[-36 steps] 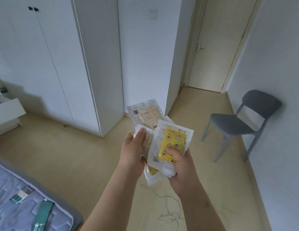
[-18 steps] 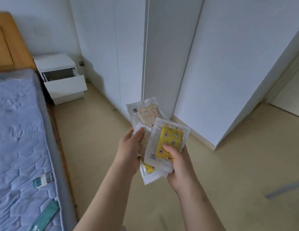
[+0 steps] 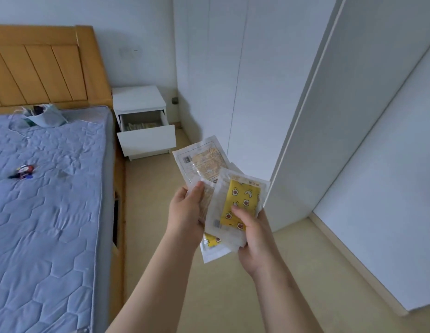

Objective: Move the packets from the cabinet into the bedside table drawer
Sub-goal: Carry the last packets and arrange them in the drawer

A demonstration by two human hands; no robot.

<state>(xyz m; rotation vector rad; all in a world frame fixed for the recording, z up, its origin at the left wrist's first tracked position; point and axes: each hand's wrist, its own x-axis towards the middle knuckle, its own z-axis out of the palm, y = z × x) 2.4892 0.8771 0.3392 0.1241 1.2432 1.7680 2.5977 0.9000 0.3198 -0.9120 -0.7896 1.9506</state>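
Observation:
Both my hands hold a fanned stack of clear packets (image 3: 209, 162) in front of me. My left hand (image 3: 185, 212) grips the stack's left side, thumb on top. My right hand (image 3: 254, 234) pinches the top packet, the one with a yellow patterned insert (image 3: 242, 198). Ahead on the floor by the bed stands the white bedside table (image 3: 139, 98), its drawer (image 3: 146, 138) pulled out; pale packets lie inside it. The tall white cabinet (image 3: 223, 75) rises at the right with its doors shut.
A bed with a blue quilted mattress (image 3: 46, 212) and wooden headboard (image 3: 41, 66) fills the left. A face mask (image 3: 44, 116) and a small colourful object (image 3: 23, 171) lie on it. Beige floor (image 3: 146, 200) runs between bed and cabinet toward the drawer.
The view has swung left: the door and grey chair are gone, and the bed and open drawer now lie ahead and closer. Both hands keep the same hold on the packets.

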